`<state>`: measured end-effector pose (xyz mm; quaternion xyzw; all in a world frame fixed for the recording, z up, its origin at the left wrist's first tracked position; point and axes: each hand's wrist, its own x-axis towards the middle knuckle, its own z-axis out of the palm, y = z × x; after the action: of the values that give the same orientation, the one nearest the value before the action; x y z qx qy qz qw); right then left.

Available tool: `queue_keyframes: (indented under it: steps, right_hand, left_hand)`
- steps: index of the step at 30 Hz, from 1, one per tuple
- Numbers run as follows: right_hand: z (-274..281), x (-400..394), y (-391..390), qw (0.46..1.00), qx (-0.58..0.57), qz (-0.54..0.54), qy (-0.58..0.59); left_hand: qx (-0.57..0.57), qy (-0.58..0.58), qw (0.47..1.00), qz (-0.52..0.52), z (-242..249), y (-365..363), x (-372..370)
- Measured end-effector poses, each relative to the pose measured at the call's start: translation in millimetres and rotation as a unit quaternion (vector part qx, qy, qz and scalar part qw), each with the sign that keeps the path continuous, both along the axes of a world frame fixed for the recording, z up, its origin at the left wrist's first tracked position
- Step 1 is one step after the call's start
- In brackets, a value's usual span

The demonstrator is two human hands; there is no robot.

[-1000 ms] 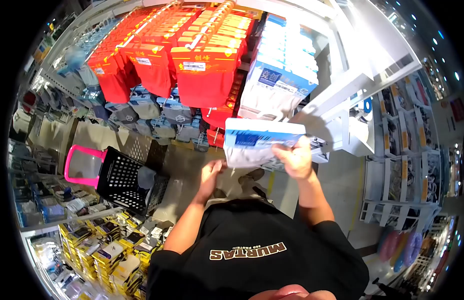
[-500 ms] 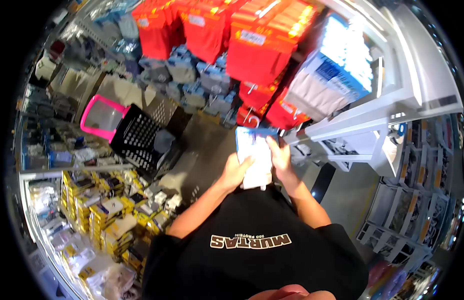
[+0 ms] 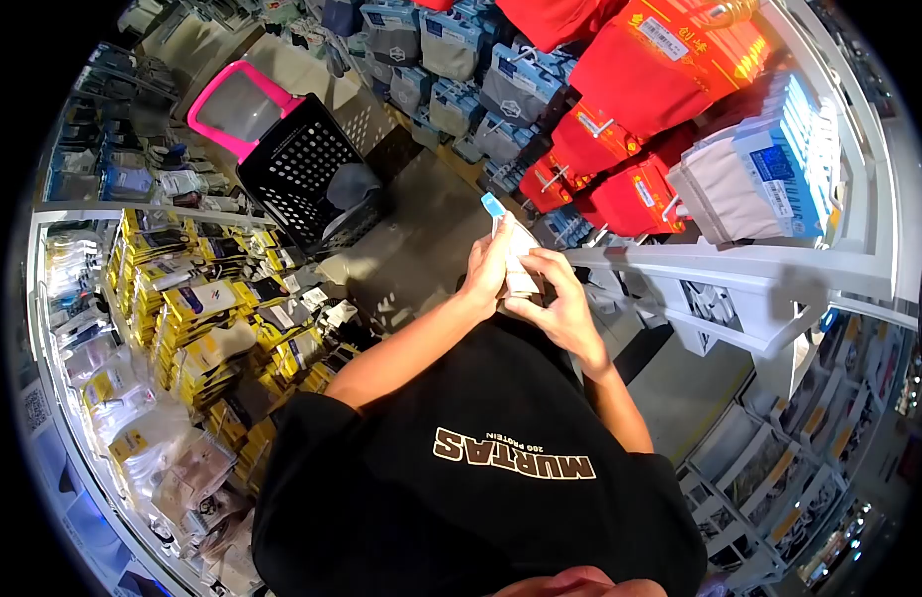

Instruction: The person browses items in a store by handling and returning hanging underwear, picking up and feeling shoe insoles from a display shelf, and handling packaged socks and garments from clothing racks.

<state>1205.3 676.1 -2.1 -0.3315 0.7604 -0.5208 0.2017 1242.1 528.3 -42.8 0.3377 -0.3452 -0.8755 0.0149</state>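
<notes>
A folded pale garment pack [image 3: 520, 245] with a blue header card [image 3: 493, 205] is held in front of my chest, tilted so that it shows mostly edge-on. My left hand [image 3: 489, 264] grips its left side, the fingers lying along it. Around the lower right part, my right hand [image 3: 562, 303] is closed with bent fingers and thumb. Beyond the hands, red garment packs [image 3: 620, 194] hang from hooks. Similar pale packs with blue cards [image 3: 735, 179] hang at the upper right.
A black perforated basket [image 3: 297, 164] with a pink handle [image 3: 214, 99] holds a dark grey item [image 3: 354, 186]. Yellow-carded packs [image 3: 197, 308] fill the left shelf. A white rack frame [image 3: 720, 261] juts out on the right, with grey bins [image 3: 769, 458] behind it.
The pack has turned from facing me to nearly edge-on. My right hand has shifted down its right side. The view has swung, so shelves and basket sit higher.
</notes>
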Motion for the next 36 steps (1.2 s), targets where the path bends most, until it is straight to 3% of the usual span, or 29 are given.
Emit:
queue_keyframes:
  steps: [3, 5, 7, 13, 16, 20, 23, 24, 25, 27, 28, 32, 35, 36]
  right_hand:
    - [-20.4, 3.4, -8.4, 0.998, -0.044, -0.031, 0.023]
    - [-29.0, 5.1, -7.4, 0.974, -0.069, -0.110, -0.186]
    - [-32.1, 2.1, -10.7, 0.937, -0.145, -0.159, -0.274]
    - [-43.6, -0.4, -12.8, 0.913, -0.195, -0.206, -0.294]
    - [-34.6, 2.3, -17.7, 0.902, -0.207, -0.180, -0.332]
    - [-15.0, 13.5, -23.1, 0.969, -0.135, -0.088, -0.185]
    - [-19.3, 7.2, -16.0, 0.997, -0.025, -0.063, -0.021]
    - [-21.6, 4.6, -11.2, 0.994, 0.010, -0.085, -0.074]
    - [-31.1, 2.7, -10.2, 0.994, 0.018, -0.102, -0.035]
    - [-31.6, 7.2, -13.0, 0.963, -0.098, -0.149, -0.204]
    - [-4.0, 8.4, -18.0, 0.932, -0.150, -0.126, -0.306]
    - [-33.4, 0.2, -2.4, 0.934, -0.141, -0.171, -0.281]
    - [-31.2, -1.4, 1.1, 0.932, -0.137, -0.184, -0.282]
    - [-27.0, -0.7, -1.1, 0.930, -0.139, -0.195, -0.280]
  left_hand:
    - [0.077, -0.011, 0.996, 0.054, -4.5, -6.8, 4.0]
    - [0.079, 0.024, 0.996, 0.026, -7.4, -14.3, 10.5]
    - [0.055, 0.034, 0.998, 0.003, 8.9, -12.5, 9.9]
    - [0.068, 0.044, 0.996, -0.035, 11.7, -9.9, 17.0]
    - [0.071, 0.049, 0.996, -0.022, 9.3, -12.6, 17.5]
    - [0.036, -0.041, 0.998, -0.008, -8.7, -17.0, 15.8]
    - [0.055, -0.013, 0.998, 0.019, -4.3, -9.6, 10.9]
    - [0.058, -0.040, 0.996, 0.054, 14.7, -3.3, 4.7]
    - [0.053, -0.022, 0.998, 0.026, 15.6, -3.5, 7.2]
    - [0.042, 0.012, 0.999, -0.026, 15.9, -10.3, 15.4]
    - [0.099, 0.052, 0.993, -0.044, 7.7, -14.2, 18.6]
    - [-0.001, 0.053, 0.994, -0.100, -5.9, -11.7, 16.5]
    - [-0.158, 0.066, 0.976, -0.137, -5.2, -6.1, 19.5]
    - [-0.128, 0.093, 0.977, -0.146, -8.9, -4.7, 22.1]
